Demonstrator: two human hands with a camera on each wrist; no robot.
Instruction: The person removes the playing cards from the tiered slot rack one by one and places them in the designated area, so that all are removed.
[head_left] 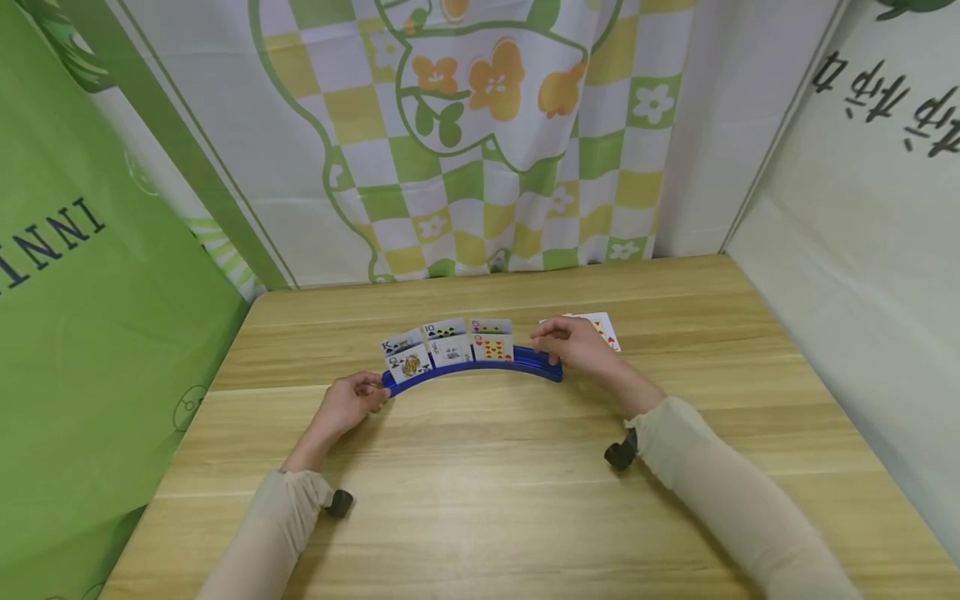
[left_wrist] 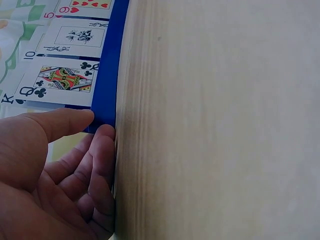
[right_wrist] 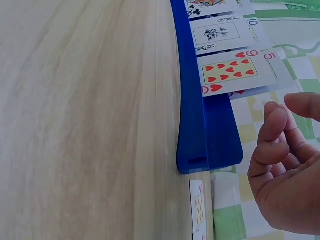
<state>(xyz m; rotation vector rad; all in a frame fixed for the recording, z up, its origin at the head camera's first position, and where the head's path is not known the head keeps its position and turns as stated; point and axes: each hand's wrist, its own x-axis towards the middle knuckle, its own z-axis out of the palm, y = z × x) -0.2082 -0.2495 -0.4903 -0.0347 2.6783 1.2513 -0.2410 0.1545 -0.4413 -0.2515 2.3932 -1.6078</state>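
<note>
A curved blue card holder (head_left: 517,361) stands on the table with playing cards in two rows. In front are a queen of clubs (left_wrist: 65,80), a joker (left_wrist: 77,37) and a nine of hearts (right_wrist: 229,72); behind them show a king (head_left: 402,340), a ten (head_left: 445,328) and a five (head_left: 491,326). My left hand (head_left: 351,404) pinches the holder's left end between thumb and fingers. Beside the holder's bare right end, my right hand (head_left: 577,346) hovers with loosely bent fingers, thumb apart from them. Nothing shows in its grasp.
Face-up cards (head_left: 603,327) lie on the wooden table (head_left: 480,483) behind my right hand, the visible one with red hearts. A patterned curtain (head_left: 487,167) hangs along the table's back edge. Green fabric (head_left: 90,333) stands at the left, white fabric (head_left: 862,250) at the right.
</note>
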